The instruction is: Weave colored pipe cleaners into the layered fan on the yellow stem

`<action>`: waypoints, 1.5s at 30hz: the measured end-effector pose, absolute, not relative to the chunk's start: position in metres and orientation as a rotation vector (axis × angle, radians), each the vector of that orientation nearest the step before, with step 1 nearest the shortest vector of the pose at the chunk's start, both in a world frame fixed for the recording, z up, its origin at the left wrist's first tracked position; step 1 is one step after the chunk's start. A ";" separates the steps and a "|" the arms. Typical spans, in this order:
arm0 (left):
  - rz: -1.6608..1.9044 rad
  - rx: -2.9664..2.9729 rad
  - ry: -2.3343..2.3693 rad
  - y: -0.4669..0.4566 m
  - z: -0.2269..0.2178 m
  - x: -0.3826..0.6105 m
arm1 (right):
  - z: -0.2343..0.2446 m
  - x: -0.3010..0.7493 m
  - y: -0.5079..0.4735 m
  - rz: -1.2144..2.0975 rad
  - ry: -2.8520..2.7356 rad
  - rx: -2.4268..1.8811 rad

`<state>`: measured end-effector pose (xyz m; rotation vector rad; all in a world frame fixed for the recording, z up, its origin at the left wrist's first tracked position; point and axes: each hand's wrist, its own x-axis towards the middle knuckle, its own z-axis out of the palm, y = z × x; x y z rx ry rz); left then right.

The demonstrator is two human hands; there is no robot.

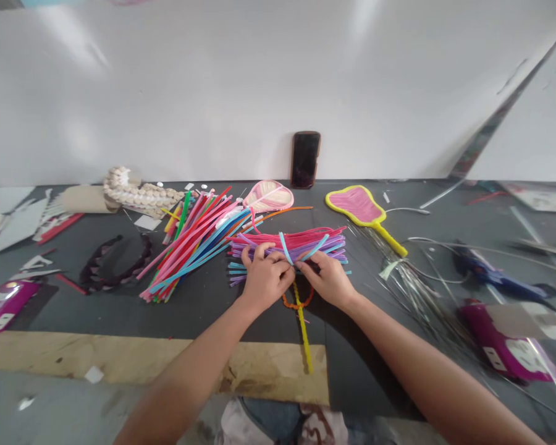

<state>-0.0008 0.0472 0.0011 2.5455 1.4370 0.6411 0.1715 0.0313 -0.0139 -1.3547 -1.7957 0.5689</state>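
Note:
Both of my hands grip a flat bundle of pink, purple and blue pipe cleaners (290,244) in the middle of the dark grey table. My left hand (265,278) presses down on the bundle from the near left, and my right hand (327,279) holds it from the near right. Two ends of a light blue pipe cleaner (285,248) rise between my fingers. Under my hands, a yellow pipe cleaner (304,334) runs toward me, and an orange pipe cleaner loop (301,303) curves around it. The loop's upper part is hidden.
A heap of loose multicoloured pipe cleaners (194,247) lies left of my hands. Behind them are a pink fan (267,196), a yellow-rimmed fan (356,207) and a phone (305,159) against the white wall. Silver tinsel strands (412,290) spread to the right.

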 end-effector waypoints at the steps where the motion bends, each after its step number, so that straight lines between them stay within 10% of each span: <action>1: 0.646 2.524 1.444 0.048 0.001 -0.001 | -0.013 0.172 0.031 0.579 -1.795 -1.346; 45: 0.768 2.437 1.549 0.048 -0.003 -0.003 | -0.016 0.175 0.023 -0.054 -2.365 -1.291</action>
